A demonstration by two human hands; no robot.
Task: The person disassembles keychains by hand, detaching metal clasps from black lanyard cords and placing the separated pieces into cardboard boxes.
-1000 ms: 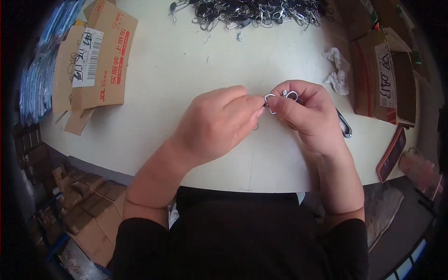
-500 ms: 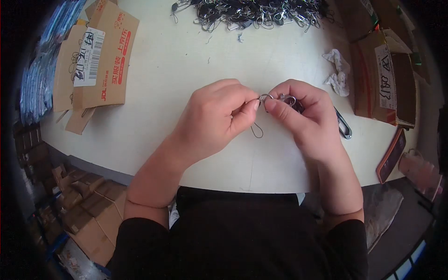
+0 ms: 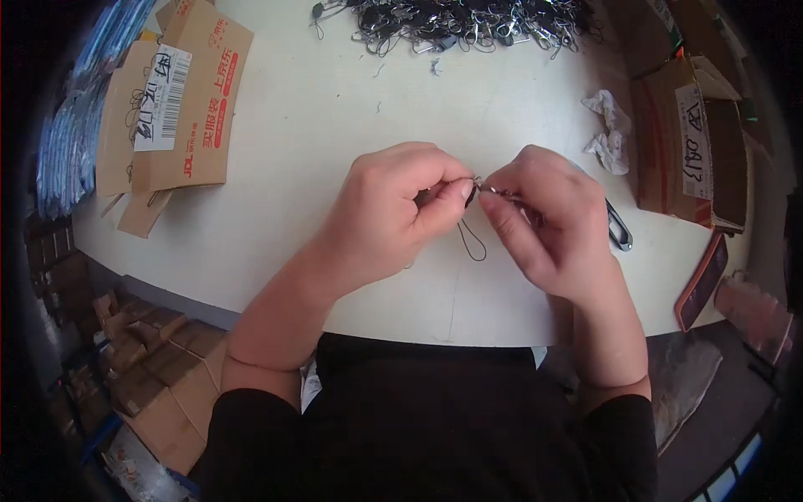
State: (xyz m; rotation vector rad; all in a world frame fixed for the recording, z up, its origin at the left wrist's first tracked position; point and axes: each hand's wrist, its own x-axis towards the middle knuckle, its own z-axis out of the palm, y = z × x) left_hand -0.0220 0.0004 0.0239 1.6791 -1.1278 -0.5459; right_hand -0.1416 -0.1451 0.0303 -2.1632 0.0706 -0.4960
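My left hand (image 3: 397, 205) is closed, with thumb and forefinger pinching a strap that has a small black piece and a thin dark cord loop (image 3: 474, 243) hanging below. Close against it, my right hand (image 3: 556, 217) is also closed, its thumb and fingers gripping small metal key-ring hardware (image 3: 495, 192). The fingertips nearly meet over the white table (image 3: 401, 309). Fingers hide much of both parts, so I cannot tell whether they are joined.
A pile of black straps with metal clasps (image 3: 468, 25) lies at the back. Cardboard boxes stand left (image 3: 201, 109) and right (image 3: 657, 142). Crumpled tissue (image 3: 611, 134), a dark-handled tool (image 3: 619, 227) and a phone (image 3: 701, 280) are on the right. Stacked blue packets (image 3: 71, 142) are far left.
My right hand has turned over, knuckles up, so the metal rings seen in it before are mostly covered. The cord loop hangs slightly lower and further right.
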